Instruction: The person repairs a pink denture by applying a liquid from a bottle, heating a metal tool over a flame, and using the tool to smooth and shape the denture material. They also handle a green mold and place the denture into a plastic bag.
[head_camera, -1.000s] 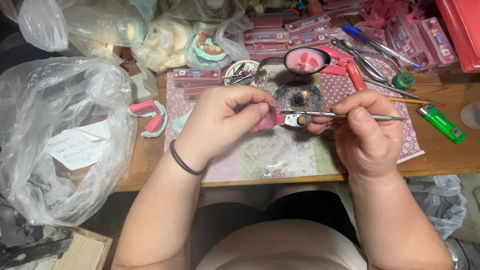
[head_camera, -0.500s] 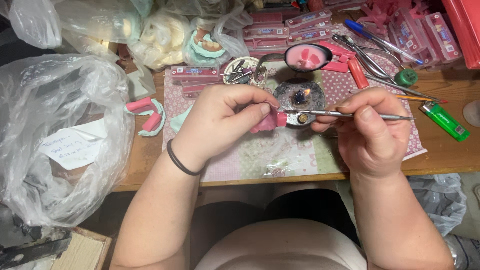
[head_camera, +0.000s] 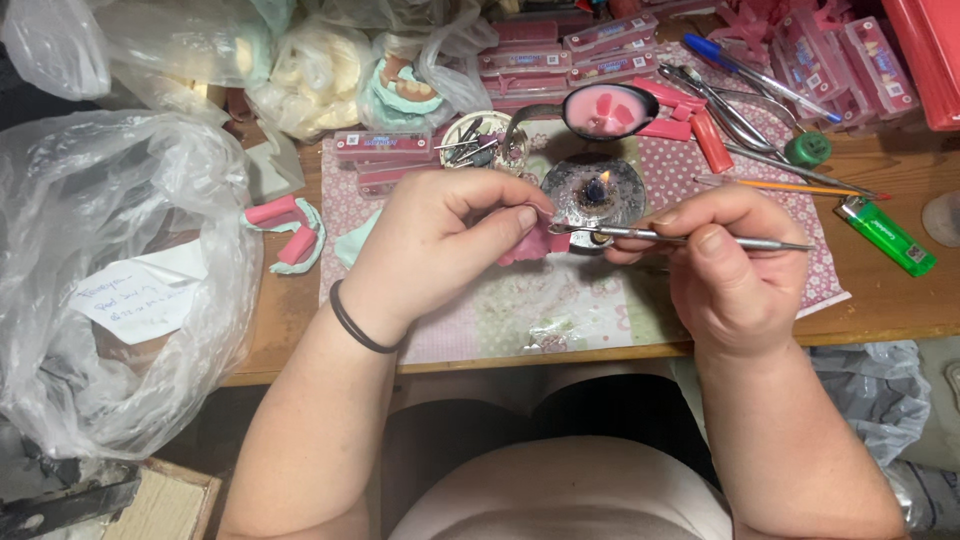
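My left hand (head_camera: 440, 245) pinches a small pink wax piece (head_camera: 532, 243) between thumb and fingers, above a patterned mat (head_camera: 560, 300). My right hand (head_camera: 735, 270) grips a thin metal wax tool (head_camera: 690, 237) like a pen, its tip touching the pink piece. Just behind the two hands stands a small glass burner (head_camera: 598, 190) with a lit flame. A black band circles my left wrist.
A spoon-like ladle with pink wax (head_camera: 608, 108) lies behind the burner. A green lighter (head_camera: 888, 236), an orange pencil (head_camera: 800, 187), pliers (head_camera: 730, 110) and pink boxes (head_camera: 600, 45) lie at the back right. Large plastic bags (head_camera: 110, 270) fill the left; plaster models (head_camera: 400, 85) sit behind.
Both hands have stayed almost in place; the tool tip has shifted slightly left onto the pink piece.
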